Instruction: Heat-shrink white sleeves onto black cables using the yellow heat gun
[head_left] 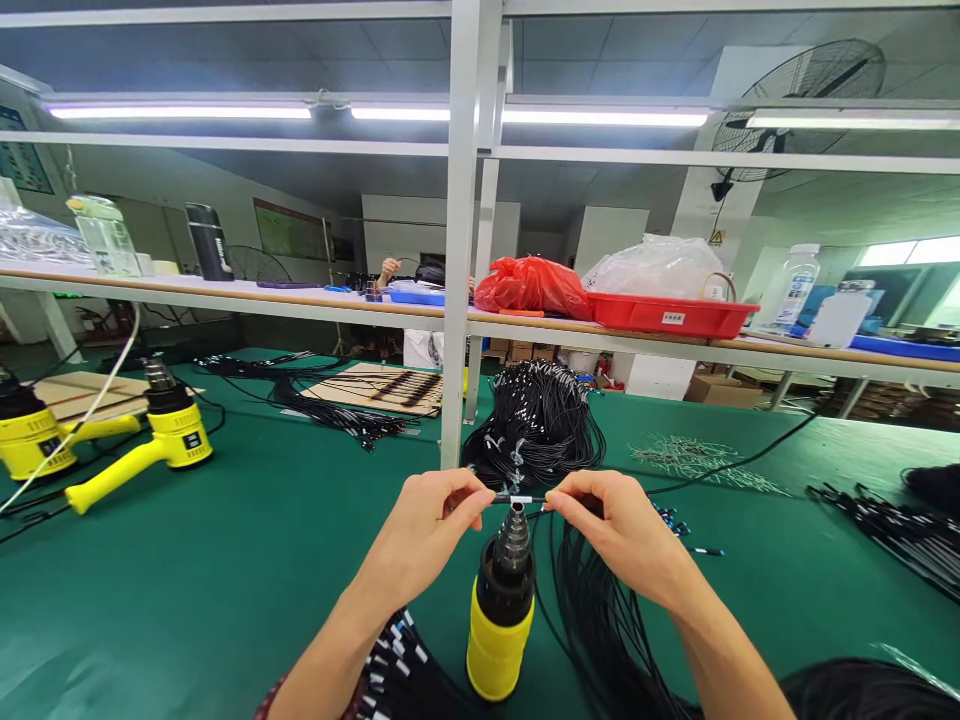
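Observation:
Both my hands hold a thin black cable stretched level, with a white sleeve on it between them. My left hand pinches the cable's left side between thumb and fingertips. On the other side, my right hand pinches it the same way. Just below the sleeve is the metal nozzle of a yellow and black heat gun, standing upright on the green mat. Black cables hang down beside the gun, under my right hand. Cables with white-banded ends lie below my left forearm.
A big coil of black cables lies behind my hands, beside a white post. Two more yellow heat guns sit at left. Thin pale strips are scattered at right. Overhead, a shelf carries a red tray. Another person's hand shows beyond.

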